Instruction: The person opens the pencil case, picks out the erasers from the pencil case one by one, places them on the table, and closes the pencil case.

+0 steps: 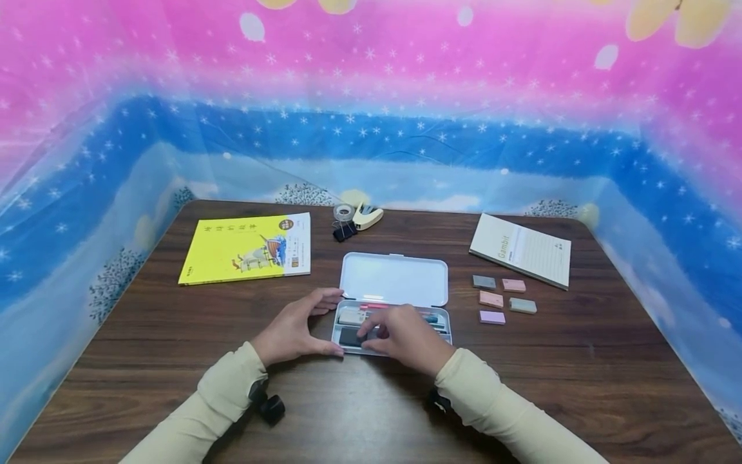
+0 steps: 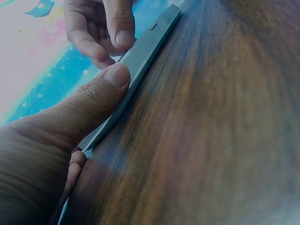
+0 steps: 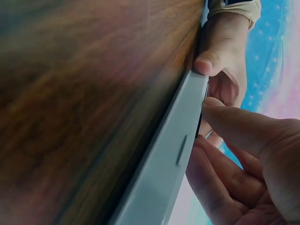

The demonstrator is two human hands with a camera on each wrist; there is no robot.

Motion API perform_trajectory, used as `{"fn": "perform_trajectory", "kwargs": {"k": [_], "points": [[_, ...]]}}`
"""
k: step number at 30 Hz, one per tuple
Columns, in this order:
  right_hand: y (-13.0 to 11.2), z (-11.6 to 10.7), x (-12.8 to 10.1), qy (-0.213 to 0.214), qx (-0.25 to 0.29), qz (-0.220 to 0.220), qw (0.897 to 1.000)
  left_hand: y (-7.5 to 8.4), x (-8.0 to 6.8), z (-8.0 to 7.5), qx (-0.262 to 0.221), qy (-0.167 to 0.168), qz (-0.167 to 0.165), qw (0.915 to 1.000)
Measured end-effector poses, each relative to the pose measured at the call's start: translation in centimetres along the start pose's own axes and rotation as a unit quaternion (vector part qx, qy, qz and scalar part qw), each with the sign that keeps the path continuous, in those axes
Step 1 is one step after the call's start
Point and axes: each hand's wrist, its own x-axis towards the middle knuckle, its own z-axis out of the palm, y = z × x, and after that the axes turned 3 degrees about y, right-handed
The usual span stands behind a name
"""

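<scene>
Gripped the case [image 3: 161, 178] by its left end with the left hand [image 1: 295, 325], thumb at the near left corner and fingers round by the hinge, presumably to brace it against sliding. Pinched, apparently, the right end of the dark block [image 1: 350, 336] between thumb and forefinger of the right hand [image 1: 406, 338], coming from above, likely because of the low walls around it. Could not tell how firmly.

Had the case near the middle of the desk [image 1: 580, 374], well in from the left and right edges, perhaps for equal reach by both hands. Had it lengthwise from left to right, roughly parallel to the far edge, with the lid [image 1: 394, 280] back toward that edge, probably to free the near side. Had the block in the near left compartment, long axis along the case's own, with a red pen [image 1: 371, 306] lying the same way behind.

Had five erasers [image 1: 492, 318] toward the right edge, book [image 1: 232, 254] by the far left corner, pad [image 1: 522, 250] by the far right, and tape [image 1: 343, 212], clip [image 1: 344, 231] and cream tool [image 1: 368, 218] midway along the far edge, seemingly for elbow room
</scene>
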Motion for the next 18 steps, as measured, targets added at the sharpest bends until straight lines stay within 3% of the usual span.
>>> {"fn": "perform_trajectory", "kwargs": {"k": [10,14,18], "points": [[0.0,-0.1,0.4,-0.012,-0.013,-0.015,1.0,0.0,0.0,0.0,-0.002,-0.001,-0.001,1.0],[0.3,-0.8,-0.2,0.016,-0.013,-0.029,0.999,-0.1,0.0,0.1,-0.003,-0.001,0.0,1.0],[1.8,-3.4,-2.2,0.058,-0.003,-0.022,0.998,0.0,0.0,0.0,0.0,-0.002,0.0,1.0]]}}
